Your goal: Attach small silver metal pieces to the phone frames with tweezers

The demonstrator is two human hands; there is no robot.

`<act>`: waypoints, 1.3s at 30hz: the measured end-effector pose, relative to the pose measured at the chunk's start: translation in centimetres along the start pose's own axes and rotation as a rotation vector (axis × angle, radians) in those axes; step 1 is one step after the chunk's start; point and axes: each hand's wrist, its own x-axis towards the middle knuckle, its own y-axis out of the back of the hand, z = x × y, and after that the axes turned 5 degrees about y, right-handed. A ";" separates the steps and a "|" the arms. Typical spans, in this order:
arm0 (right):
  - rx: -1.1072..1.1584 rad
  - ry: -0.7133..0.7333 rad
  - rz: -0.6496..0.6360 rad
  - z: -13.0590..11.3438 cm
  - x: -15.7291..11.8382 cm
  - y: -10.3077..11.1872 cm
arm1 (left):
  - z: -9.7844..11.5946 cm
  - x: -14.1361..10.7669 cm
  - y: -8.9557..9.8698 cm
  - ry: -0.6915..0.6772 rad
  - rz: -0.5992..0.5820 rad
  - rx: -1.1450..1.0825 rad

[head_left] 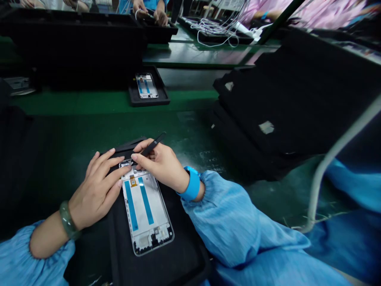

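Note:
A silver phone frame (145, 210) with two blue strips and a small orange flex piece lies on a black tray (184, 254). Spread over its upper left edge, my left hand (97, 186) rests with fingers apart, fingertips touching the frame near the top. My right hand (162, 163) pinches black tweezers (153, 145) between thumb and fingers over the top of the frame. The tweezers' tips are hidden behind the fingers. A green bangle is on my left wrist, a blue band on my right.
Beyond the hands, a second phone frame (147, 85) sits in a small black tray (150, 102). Stacked black trays (285, 99) stand at the right, near a pale curved tube (321, 167). Black bins (74, 43) stand at the back left. Other people's hands and white cables (211, 29) are farther back.

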 end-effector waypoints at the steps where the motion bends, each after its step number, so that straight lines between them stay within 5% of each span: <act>1: -0.017 0.012 -0.005 0.0 0.0 0.0 | 0.0 0.1 0.0 -0.007 -0.003 0.013; 11: -0.343 0.255 -0.114 -0.9 0.4 0.6 | 1.5 0.9 1.2 0.016 -0.034 0.176; 20: 0.240 0.080 0.144 -0.6 1.2 0.7 | 2.2 0.9 1.1 0.066 -0.050 0.192; 39: 0.006 0.119 -0.115 0.2 1.5 1.2 | 1.6 0.2 0.2 0.129 -0.077 0.035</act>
